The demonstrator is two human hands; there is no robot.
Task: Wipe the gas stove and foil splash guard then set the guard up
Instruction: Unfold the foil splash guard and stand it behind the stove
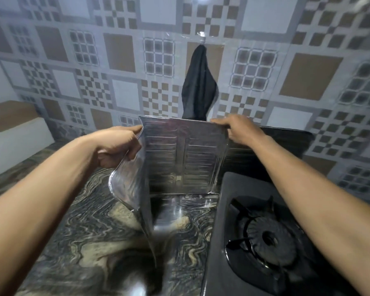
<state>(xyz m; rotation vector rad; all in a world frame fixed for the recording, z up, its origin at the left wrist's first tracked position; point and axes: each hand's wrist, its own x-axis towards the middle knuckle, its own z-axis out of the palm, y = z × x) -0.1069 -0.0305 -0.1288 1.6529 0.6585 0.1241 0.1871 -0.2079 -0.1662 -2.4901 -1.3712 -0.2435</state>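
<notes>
Marbled dark worktop (90, 238) at centre frame carries the ribbed silver foil splash guard (179, 154), upright beside the black gas stove (254, 238); left hand (118, 146) and right hand (239, 129) each grip its top corners.

Dim indoor light, cool grey cast. Bright spot of glare at top centre on the tiled wall (265, 67), prob. a lamp reflection. Foil splash guard (179, 154) shines betw. the fingers of both hands; its lower flap, below the left hand (118, 146) fingers, is smeared w/ motion blur. White glare patch on the countertop (73, 242) at bottom edge. Wide-angle bend: tile lines curve twd. the edges. Stove (254, 242) very dark, little detail.
</notes>
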